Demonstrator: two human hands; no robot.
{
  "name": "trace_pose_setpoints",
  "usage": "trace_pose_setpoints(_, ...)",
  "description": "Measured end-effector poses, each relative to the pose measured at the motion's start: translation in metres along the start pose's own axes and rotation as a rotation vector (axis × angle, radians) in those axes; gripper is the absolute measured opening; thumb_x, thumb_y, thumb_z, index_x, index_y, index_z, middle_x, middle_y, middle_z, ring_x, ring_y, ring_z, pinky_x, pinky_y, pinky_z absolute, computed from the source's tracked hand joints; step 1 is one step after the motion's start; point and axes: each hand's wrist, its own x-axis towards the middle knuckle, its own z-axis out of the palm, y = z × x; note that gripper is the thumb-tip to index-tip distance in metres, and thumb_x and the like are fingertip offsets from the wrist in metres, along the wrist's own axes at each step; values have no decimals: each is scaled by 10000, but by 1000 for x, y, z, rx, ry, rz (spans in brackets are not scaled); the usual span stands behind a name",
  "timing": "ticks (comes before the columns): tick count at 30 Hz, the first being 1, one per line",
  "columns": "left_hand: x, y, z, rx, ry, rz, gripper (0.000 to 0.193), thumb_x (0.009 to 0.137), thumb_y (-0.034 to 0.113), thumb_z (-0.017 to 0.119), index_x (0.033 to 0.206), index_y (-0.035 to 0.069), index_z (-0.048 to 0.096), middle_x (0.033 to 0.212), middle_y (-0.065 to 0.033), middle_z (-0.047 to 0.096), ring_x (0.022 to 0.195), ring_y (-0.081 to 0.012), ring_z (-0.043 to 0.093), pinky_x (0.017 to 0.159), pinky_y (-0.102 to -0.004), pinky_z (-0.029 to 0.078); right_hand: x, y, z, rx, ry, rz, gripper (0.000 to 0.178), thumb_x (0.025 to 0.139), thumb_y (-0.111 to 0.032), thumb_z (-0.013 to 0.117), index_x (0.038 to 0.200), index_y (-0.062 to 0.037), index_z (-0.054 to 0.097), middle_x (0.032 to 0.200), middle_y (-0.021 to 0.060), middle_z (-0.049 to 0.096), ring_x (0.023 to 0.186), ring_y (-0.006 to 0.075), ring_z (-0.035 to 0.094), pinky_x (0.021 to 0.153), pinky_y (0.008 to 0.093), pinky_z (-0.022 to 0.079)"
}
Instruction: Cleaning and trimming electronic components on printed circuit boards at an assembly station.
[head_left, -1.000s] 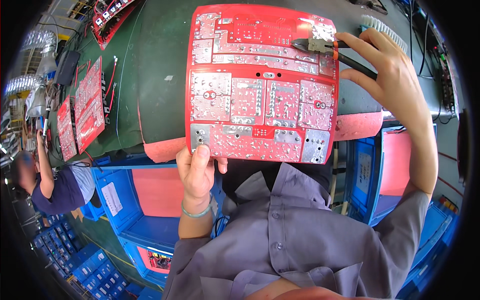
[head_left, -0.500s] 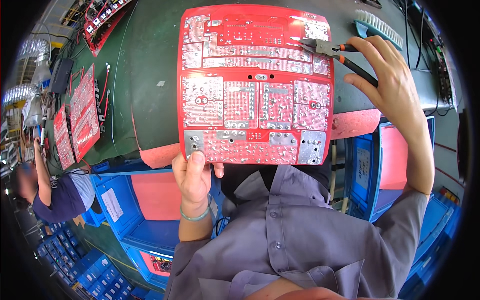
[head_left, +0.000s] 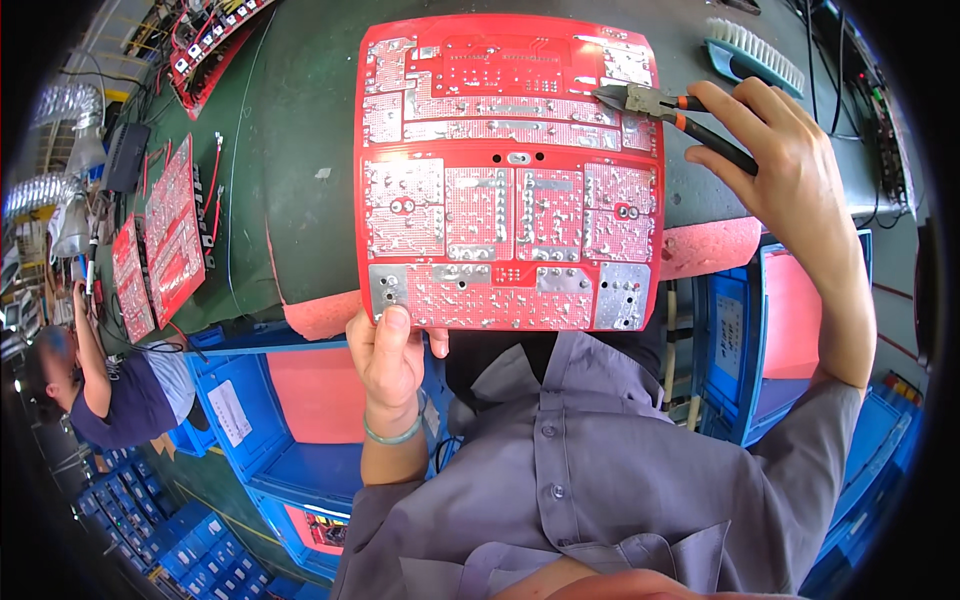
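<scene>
A large red circuit board with silvery solder joints faces me, its near edge raised over the front of the bench. My left hand grips that edge at the lower left, thumb on the face and fingers underneath. In my right hand is a pair of cutting pliers with black and orange handles. The jaws lie over the board's upper right part, by a narrow bare strip; whether they touch a solder joint I cannot make out.
A green-topped bench carries a brush at the far right and more red boards at the left. Pink foam lines the bench's front edge. Blue crates stand below. A co-worker sits at the far left.
The plier jaws have shifted slightly down and left over the board, with my right hand lowering a little. The board has moved very slightly; my left hand keeps its grip.
</scene>
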Motion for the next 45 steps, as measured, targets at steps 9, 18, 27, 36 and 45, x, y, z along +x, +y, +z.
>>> trace_pose_setpoints(9,-2,-2,-3,-9,-15,1,305,921,243,454,860,-44,538,730,-134,584,532,-150,521,445,-248,422,-1,2,2,117,9,77,423,727,-200,703,1109,-70,576,871,96,545,773,279,555,657,364,455)
trace_pose_setpoints(18,-2,-1,-3,-14,-16,-3,306,919,243,457,856,-44,542,726,-132,587,538,-153,531,448,-249,424,14,-10,3,-15,74,-35,451,742,-257,682,1145,-91,567,861,91,517,758,269,527,696,364,437)
trace_pose_setpoints(27,-1,-3,-4,-23,-31,-2,310,920,248,458,849,-42,541,730,-131,587,527,-150,527,453,-247,419,16,-19,-4,-201,107,-99,487,704,-238,708,1155,-125,562,886,75,508,764,238,527,677,346,452)
trace_pose_setpoints(36,-1,-2,-4,-22,-25,1,301,920,242,458,856,-40,542,727,-131,587,538,-150,531,456,-247,425,19,-24,-7,-321,169,-148,512,668,-205,723,1151,-139,566,870,67,496,762,209,524,660,336,458)
trace_pose_setpoints(45,-3,-2,-5,-32,-30,-10,294,923,235,458,870,-42,546,735,-135,592,542,-154,533,459,-244,426,11,-16,6,-170,138,-101,492,669,-181,732,1132,-127,576,817,63,488,720,220,528,630,331,455)
